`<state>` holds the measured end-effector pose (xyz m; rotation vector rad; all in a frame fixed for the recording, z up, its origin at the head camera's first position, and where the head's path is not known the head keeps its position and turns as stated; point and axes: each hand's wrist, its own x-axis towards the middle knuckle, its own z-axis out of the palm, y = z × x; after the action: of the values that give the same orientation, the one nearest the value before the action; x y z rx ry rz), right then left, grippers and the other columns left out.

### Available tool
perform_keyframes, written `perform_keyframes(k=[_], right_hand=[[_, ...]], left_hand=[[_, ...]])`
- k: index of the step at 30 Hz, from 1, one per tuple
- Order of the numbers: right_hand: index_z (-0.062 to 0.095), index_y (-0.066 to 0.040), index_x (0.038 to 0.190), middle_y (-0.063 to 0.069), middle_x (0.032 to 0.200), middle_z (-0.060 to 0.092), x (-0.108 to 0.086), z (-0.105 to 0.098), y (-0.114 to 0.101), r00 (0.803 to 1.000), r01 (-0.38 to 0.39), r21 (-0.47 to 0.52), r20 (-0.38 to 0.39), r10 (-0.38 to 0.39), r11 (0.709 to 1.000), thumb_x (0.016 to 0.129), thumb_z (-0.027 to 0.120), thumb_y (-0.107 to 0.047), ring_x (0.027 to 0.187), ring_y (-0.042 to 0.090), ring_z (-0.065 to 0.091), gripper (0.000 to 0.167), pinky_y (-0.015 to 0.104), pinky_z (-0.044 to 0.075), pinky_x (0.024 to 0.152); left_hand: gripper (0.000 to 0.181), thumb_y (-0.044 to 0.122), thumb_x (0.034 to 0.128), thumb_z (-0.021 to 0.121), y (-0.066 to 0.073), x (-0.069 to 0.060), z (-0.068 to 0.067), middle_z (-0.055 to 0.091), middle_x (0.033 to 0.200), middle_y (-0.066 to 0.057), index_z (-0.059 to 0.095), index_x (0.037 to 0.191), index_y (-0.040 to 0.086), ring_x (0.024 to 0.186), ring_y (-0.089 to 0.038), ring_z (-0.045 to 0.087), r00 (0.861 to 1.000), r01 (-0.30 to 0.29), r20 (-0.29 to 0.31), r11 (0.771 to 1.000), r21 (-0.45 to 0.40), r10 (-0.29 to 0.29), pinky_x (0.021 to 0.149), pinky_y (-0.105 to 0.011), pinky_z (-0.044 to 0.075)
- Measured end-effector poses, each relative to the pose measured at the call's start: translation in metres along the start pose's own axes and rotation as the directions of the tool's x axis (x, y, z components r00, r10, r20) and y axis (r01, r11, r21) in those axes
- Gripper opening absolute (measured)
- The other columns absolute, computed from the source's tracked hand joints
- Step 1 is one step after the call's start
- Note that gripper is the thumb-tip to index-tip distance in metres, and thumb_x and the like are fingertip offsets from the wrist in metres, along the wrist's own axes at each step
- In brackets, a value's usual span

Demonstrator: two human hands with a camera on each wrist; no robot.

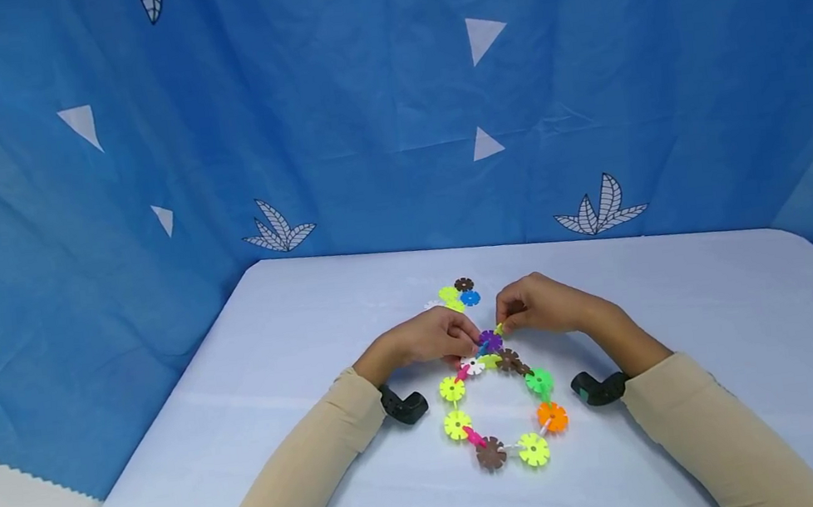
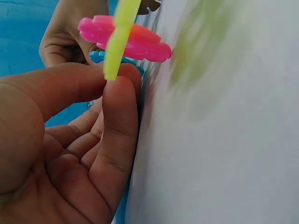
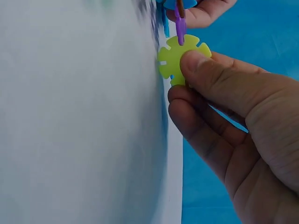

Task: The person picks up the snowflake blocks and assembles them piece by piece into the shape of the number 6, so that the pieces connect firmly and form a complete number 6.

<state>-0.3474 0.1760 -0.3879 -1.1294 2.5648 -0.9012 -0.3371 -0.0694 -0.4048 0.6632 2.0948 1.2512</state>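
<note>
My right hand pinches a yellow-green notched disc between thumb and fingers. This disc meets the edge of a purple disc, seen edge-on in the right wrist view. On the other side, my left hand holds a blue disc beside the purple one, its grip partly hidden. These pieces stand at the top of a ring of linked discs, with brown, orange and green among them. A pink disc shows above my left fingertips in the left wrist view.
Behind my hands lie several loose discs: brown, blue and yellow-green. A white cloth covers the table, and a blue curtain hangs behind. Dark wrist devices sit under both wrists.
</note>
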Motion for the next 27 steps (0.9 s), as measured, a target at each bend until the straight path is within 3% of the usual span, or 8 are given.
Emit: perform_keyframes(k=[19,27], right_hand=[[0.073,-0.013,0.084,-0.008,0.082,0.068,0.0023,0.0055,0.0004,0.998,0.054,0.001,-0.037,-0.054,0.999,0.088,0.077,-0.001,0.074,0.014,0.058,0.013,0.028,0.053,0.068],[0.071,-0.011,0.089,-0.003,0.085,0.068,0.0030,0.0032,-0.0042,0.999,0.035,-0.003,0.000,-0.035,0.999,0.089,0.076,-0.001,0.079,0.016,0.059,0.012,0.030,0.055,0.075]], left_hand=[[0.010,0.004,0.0976,0.067,0.0039,0.0018,0.0047,0.067,0.081,-0.008,0.067,0.107,0.001,0.068,-0.016,0.058,0.999,0.040,-0.036,0.998,0.046,-0.039,0.067,-0.027,0.051],[0.016,0.007,0.0973,0.068,0.0004,0.0009,0.0020,0.070,0.084,-0.007,0.067,0.112,0.001,0.072,-0.016,0.062,0.999,0.044,-0.026,0.998,0.042,-0.043,0.072,-0.027,0.054]])
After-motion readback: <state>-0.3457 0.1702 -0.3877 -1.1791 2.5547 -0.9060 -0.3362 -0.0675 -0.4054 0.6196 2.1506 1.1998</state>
